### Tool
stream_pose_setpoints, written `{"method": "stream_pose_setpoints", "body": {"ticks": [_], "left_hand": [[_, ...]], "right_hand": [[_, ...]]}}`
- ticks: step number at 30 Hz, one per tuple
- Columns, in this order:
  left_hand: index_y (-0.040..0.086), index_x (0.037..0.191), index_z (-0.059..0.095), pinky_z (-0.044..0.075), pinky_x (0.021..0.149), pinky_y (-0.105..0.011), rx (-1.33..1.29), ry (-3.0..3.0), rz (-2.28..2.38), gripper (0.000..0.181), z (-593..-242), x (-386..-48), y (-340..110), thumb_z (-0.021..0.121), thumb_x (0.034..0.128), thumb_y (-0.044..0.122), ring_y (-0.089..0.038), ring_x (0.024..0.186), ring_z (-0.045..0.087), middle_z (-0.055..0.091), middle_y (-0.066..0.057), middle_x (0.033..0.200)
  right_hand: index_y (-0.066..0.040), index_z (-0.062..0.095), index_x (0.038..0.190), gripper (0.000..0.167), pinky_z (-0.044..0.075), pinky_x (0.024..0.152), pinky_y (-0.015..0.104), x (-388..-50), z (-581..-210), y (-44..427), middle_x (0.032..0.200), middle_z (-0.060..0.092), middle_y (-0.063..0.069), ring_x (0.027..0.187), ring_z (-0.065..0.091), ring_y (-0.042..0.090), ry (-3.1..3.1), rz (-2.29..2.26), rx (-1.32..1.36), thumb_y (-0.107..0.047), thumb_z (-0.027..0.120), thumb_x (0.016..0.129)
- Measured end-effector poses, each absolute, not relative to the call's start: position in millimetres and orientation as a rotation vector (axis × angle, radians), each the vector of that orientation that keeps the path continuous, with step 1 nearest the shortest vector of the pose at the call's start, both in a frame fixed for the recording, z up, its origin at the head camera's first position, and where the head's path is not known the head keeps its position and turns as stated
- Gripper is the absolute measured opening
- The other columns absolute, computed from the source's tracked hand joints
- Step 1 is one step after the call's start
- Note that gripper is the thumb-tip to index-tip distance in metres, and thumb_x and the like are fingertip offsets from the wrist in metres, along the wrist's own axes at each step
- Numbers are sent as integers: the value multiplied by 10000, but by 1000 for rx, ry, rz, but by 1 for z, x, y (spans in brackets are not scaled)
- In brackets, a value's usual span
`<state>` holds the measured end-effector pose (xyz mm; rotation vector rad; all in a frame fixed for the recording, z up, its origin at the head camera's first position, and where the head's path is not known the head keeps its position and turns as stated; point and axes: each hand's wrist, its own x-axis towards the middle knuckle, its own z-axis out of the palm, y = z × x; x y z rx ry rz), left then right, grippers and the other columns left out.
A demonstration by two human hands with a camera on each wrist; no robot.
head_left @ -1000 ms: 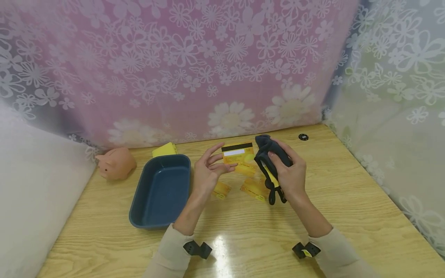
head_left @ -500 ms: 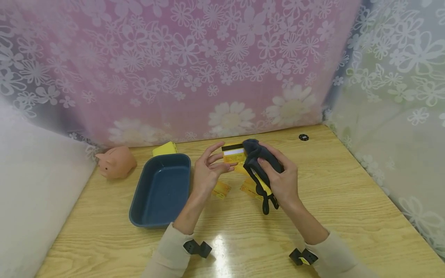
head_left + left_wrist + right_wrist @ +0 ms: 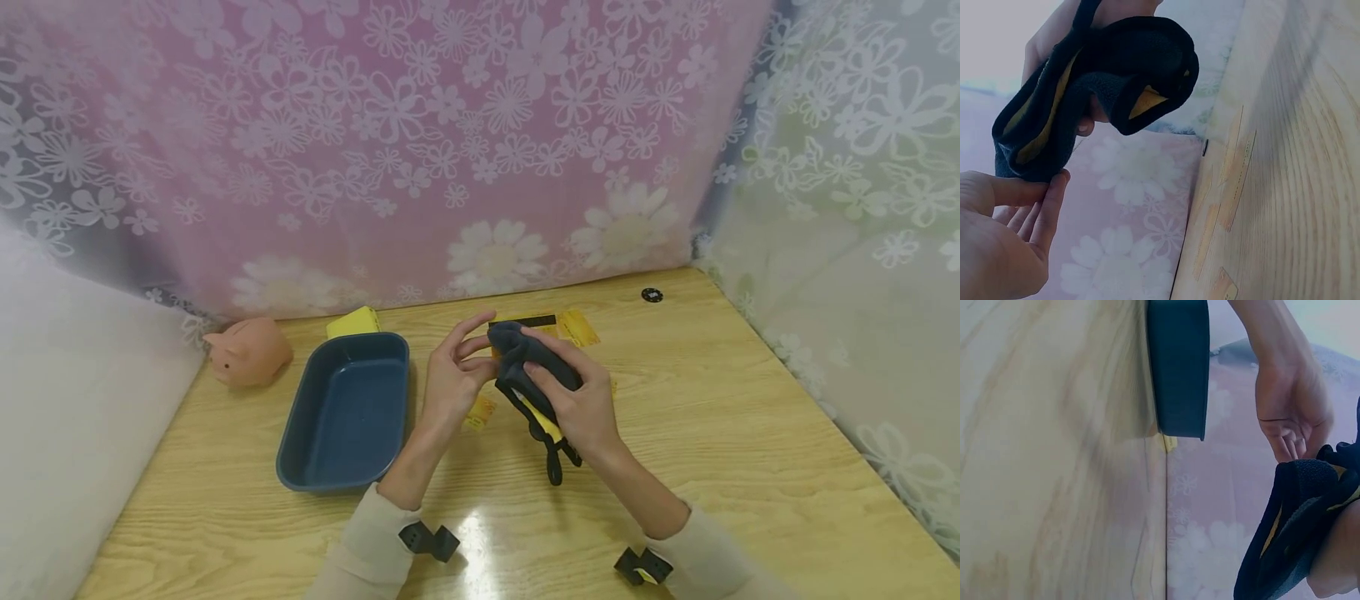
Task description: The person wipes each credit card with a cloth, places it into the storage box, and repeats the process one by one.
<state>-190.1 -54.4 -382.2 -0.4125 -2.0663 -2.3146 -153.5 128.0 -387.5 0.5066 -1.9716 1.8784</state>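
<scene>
The right hand (image 3: 581,396) grips a dark navy soft fabric pouch (image 3: 540,362) with a yellow lining, its fingers and thumb curled about the cloth. The pouch is lifted above the wood-grain worktop (image 3: 750,442), tilted, its thin black cord loops (image 3: 553,468) hanging on the near side. At the pouch's left end, the left hand (image 3: 450,383) pinches the fabric edge between thumb and fingers.

Beyond the pouch and partly hidden by it lies a yellow-orange card with a black stripe (image 3: 536,320); just right of that is a patterned yellow-orange card (image 3: 579,327). A smaller-showing yellow card (image 3: 482,412) lies nearer, below the left hand.

To the left stands a deep blue rectangular tub (image 3: 352,417), with a bright yellow block-like object (image 3: 354,322) behind its far end. A pink pig figurine (image 3: 251,352) sits farther left. A round black chip (image 3: 652,295) lies at far right.
</scene>
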Motion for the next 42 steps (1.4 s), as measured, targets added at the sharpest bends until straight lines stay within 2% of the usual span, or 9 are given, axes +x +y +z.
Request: {"method": "stream_pose_setpoints", "body": {"ticks": [5,14,17,20,23,28,31,34,42], "left_hand": [[233,1437,633,624,852,-372,-438,-2064,-2284,640,-382,-189,-56,661,915,-136,-288,921,771,743,-145,1194],[185,1413,661,643,821,-429,-342,-2054,-2287,627,-376,-190,-58,716,886,-150,-391,935,753,674,-181,1264],[197,1399,671,641,823,-453,-333,-2005,-2333,631,-374,-191,-60,714,882,-162,-415,930,755,661,-184,1206],[209,1389,675,630,847,-501,-334,-1960,-2379,641,-373,-192,-62,690,883,-185,-497,953,730,662,-164,1139],[218,1376,684,627,857,-509,-311,-1950,-2378,649,-374,-194,-64,679,877,-197,-507,953,725,683,-124,1091],[223,1366,692,634,848,-471,-246,-1951,-2365,661,-374,-192,-69,681,867,-210,-428,915,758,695,-102,1047],[220,1377,684,635,847,-458,-232,-1956,-2369,662,-372,-191,-77,681,870,-206,-436,931,754,678,-118,1065],[229,1408,660,631,862,-447,-233,-1994,-2349,657,-369,-190,-91,670,896,-183,-432,960,751,657,-128,1113],[239,1516,557,615,914,-431,-137,-2164,-2171,678,-367,-189,-154,652,946,-114,-328,1001,762,672,-180,1263]], "right_hand": [[-135,697,1375,409,599,921,285,-156,-392,127,1356,679,73,1218,657,213,-1988,1864,490,-36,717,978],[-177,690,1393,412,591,924,258,-162,-389,140,1406,656,50,1221,662,172,-2000,1858,373,-93,721,991],[-184,694,1390,414,579,943,245,-165,-389,147,1408,654,49,1223,663,166,-1983,1855,318,-97,727,987],[-163,698,1383,406,581,935,240,-172,-390,155,1401,658,50,1203,675,159,-1950,1855,266,-104,735,983],[-162,707,1371,390,584,914,223,-180,-393,163,1383,670,56,1174,689,153,-1926,1842,198,-126,740,983],[-185,717,1361,377,585,897,207,-188,-391,174,1376,674,59,1153,696,143,-1906,1820,125,-139,735,988],[-163,709,1370,391,585,902,212,-186,-383,176,1385,668,74,1161,694,148,-1877,1819,153,-117,737,983],[-148,713,1364,395,582,910,213,-184,-377,181,1388,668,70,1174,688,155,-1848,1813,180,-83,739,974],[-147,715,1361,397,572,908,187,-176,-377,208,1388,672,39,1172,680,117,-1888,1777,135,-74,739,972]]}}
